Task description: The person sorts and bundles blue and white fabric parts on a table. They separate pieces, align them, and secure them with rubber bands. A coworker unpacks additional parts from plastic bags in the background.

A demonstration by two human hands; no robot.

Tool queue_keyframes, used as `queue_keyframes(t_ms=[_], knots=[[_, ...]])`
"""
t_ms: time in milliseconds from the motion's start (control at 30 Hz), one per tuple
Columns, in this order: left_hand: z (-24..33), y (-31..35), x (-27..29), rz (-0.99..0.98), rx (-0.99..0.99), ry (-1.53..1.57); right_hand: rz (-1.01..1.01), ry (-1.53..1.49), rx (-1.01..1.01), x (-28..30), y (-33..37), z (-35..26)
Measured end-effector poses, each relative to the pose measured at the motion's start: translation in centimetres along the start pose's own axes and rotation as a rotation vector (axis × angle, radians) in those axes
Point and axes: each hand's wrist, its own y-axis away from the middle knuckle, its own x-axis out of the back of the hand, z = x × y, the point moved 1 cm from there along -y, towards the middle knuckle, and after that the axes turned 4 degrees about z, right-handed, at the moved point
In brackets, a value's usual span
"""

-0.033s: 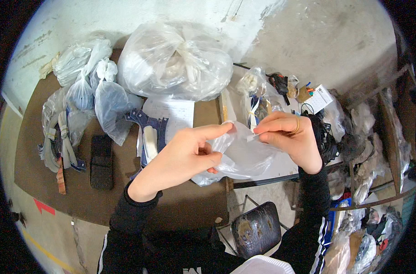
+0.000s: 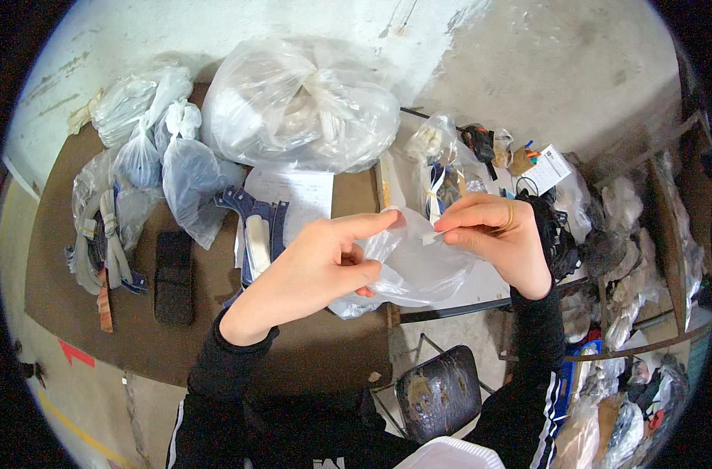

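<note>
A clear plastic bag [image 2: 430, 273] hangs between my two hands, over the seam where the brown table meets the white one. My left hand [image 2: 317, 258] has its lower fingers curled round the bag's gathered side, while its thumb and forefinger stand a little apart. Thumb and forefinger of my right hand [image 2: 500, 234] are pinched on a small whitish edge at the bag's upper right. Whether that edge is part of the bag's mouth I cannot tell. Left of my left wrist lie dark blue denim pieces [image 2: 235, 202] with a white strip [image 2: 256, 246], beside a written paper sheet [image 2: 305, 191].
A big stuffed plastic bag [image 2: 293, 109] stands against the wall. Knotted bags [image 2: 192, 180], bundled strips [image 2: 110, 234] and a black case [image 2: 174, 277] lie left. A notepad [image 2: 551, 168] and black cables [image 2: 555, 242] sit right, near bag-filled shelving [image 2: 629, 258]. A worn black chair [image 2: 442, 391] stands below.
</note>
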Motion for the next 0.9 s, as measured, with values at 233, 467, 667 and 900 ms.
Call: queue_keyframes(t_ms=[233,467,667,900], knots=[[1.4,0.1,0.2,0.018,0.054,0.003,0.288,-0.200,-0.181,2.2,-1.6,3.8],[1.8,-0.2,0.7,-0.013,0.038,-0.030,0.263,0.063,-0.363,4.0,-3.2,15.0],[1.8,-0.3,0.8,-0.055,0.075,-0.032,0.293,0.303,-0.311,4.7,-4.0,28.7],[1.8,-0.1,1.0,-0.060,0.083,-0.041,0.218,0.140,-0.434,3.0,-4.4,29.9]])
